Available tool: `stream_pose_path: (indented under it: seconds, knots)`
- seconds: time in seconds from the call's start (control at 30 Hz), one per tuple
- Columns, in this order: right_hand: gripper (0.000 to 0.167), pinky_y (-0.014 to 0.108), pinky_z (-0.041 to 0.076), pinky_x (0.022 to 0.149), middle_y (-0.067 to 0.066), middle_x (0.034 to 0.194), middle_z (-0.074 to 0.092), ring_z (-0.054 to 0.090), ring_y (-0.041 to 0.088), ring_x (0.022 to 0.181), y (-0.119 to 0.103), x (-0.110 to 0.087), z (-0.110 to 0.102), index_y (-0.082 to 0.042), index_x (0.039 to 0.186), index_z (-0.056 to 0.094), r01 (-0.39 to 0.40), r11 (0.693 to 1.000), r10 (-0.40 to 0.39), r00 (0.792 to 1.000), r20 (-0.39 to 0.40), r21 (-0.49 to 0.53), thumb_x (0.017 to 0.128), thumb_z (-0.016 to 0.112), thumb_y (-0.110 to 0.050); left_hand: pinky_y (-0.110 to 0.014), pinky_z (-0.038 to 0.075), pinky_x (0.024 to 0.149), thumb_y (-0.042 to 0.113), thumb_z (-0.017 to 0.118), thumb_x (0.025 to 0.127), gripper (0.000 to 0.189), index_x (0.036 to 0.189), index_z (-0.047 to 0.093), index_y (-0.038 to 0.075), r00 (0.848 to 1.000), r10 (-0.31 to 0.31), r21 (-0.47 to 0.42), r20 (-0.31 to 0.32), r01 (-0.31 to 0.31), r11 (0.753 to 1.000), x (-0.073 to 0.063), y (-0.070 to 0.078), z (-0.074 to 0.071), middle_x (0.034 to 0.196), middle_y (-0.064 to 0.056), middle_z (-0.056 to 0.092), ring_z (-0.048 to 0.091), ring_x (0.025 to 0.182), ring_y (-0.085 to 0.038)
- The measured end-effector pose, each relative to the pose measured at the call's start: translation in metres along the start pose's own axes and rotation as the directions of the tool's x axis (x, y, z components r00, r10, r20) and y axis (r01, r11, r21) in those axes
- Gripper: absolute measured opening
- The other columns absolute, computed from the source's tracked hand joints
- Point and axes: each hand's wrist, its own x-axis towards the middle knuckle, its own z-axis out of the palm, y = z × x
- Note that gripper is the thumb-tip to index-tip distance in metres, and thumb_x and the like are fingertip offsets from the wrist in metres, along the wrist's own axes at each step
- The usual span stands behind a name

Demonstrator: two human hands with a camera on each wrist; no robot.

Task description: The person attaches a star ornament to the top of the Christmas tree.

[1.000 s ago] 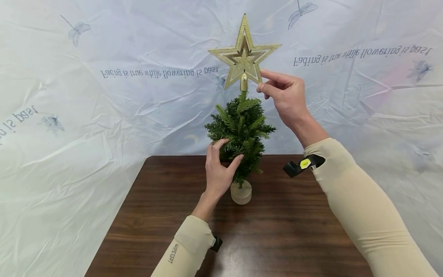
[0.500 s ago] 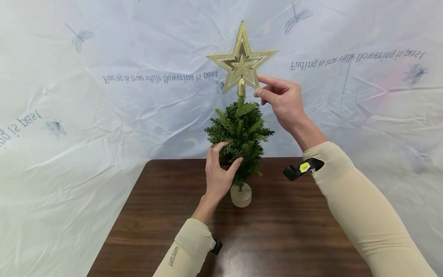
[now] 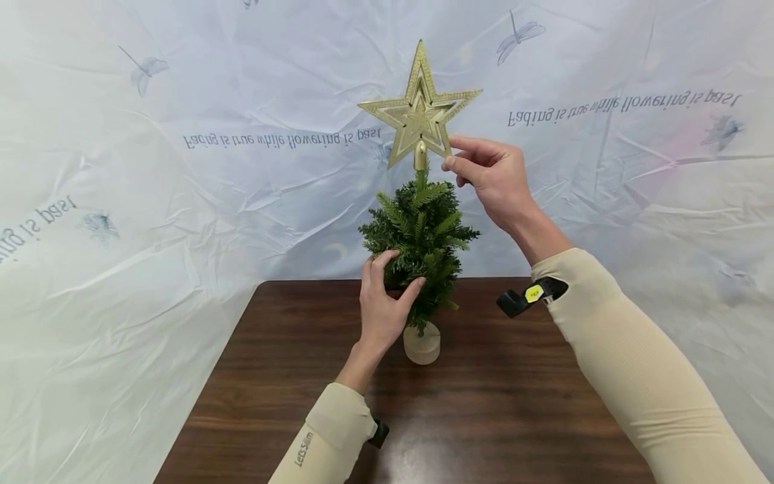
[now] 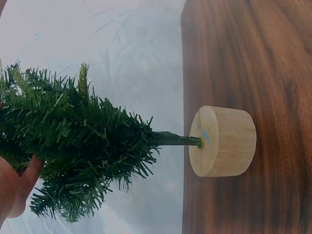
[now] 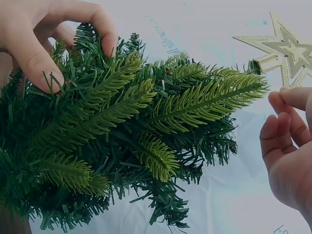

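A small artificial Christmas tree (image 3: 423,228) stands upright on its round wooden base (image 4: 229,141). At its tip sits a gold star topper (image 3: 420,114), whose socket meets the top sprig. My right hand (image 3: 498,175) pinches the star's lower right point between thumb and fingers; the right wrist view shows this hand (image 5: 292,151) beside the treetop. Around the middle of the tree curls my left hand (image 3: 383,302), thumb in front, gripping the branches. Some of its fingers are hidden in the greenery.
The tree rests on a dark wood table (image 3: 496,403), near the back edge. Behind it hangs a pale sheet (image 3: 272,195) printed with dragonflies and mirrored lettering. A black wrist strap mount (image 3: 520,299) juts from the right sleeve.
The whole view has shifted, so the tree and table appear slightly lower. The star has turned a little and moved slightly left with my right hand. The left hand keeps its grip.
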Motion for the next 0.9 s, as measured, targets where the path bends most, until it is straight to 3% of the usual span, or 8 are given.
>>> stream_pose_path:
  seconds: [0.33,0.67,0.9]
  knots:
    - [0.025,0.024,0.048,0.067,-0.003,0.079,0.078,0.059,0.014,0.065,-0.0003,-0.0001,-0.0004,0.000,0.120,0.078,-0.009,1.000,0.009,1.000,0.027,-0.011,0.097,0.072,0.003,-0.064,0.044,0.113,0.026,0.082,0.095,0.061,0.146,0.050,0.018,1.000,-0.007,-0.001,0.001,0.007,1.000,0.0010,-0.0006,0.0003,0.147,-0.018,0.051,0.051,0.142,-0.040]
    - [0.016,0.024,0.052,0.067,-0.002,0.081,0.079,0.062,0.014,0.072,-0.0011,-0.0007,-0.0006,-0.006,0.106,0.084,0.006,1.000,-0.005,0.999,0.050,-0.005,0.097,0.073,0.001,-0.067,0.044,0.112,0.027,0.082,0.095,0.060,0.146,0.050,0.018,1.000,-0.012,0.004,0.000,0.012,1.000,0.0026,0.0004,-0.0018,0.147,-0.019,0.050,0.049,0.144,-0.042]
    - [0.021,0.024,0.053,0.068,-0.003,0.081,0.079,0.064,0.012,0.069,-0.0007,-0.0017,-0.0017,-0.004,0.114,0.082,-0.016,0.999,0.017,0.999,0.045,-0.041,0.096,0.073,0.001,-0.067,0.044,0.112,0.027,0.081,0.095,0.060,0.146,0.050,0.018,1.000,-0.007,0.011,0.003,0.007,1.000,0.0031,-0.0010,-0.0011,0.148,-0.019,0.050,0.048,0.145,-0.042]
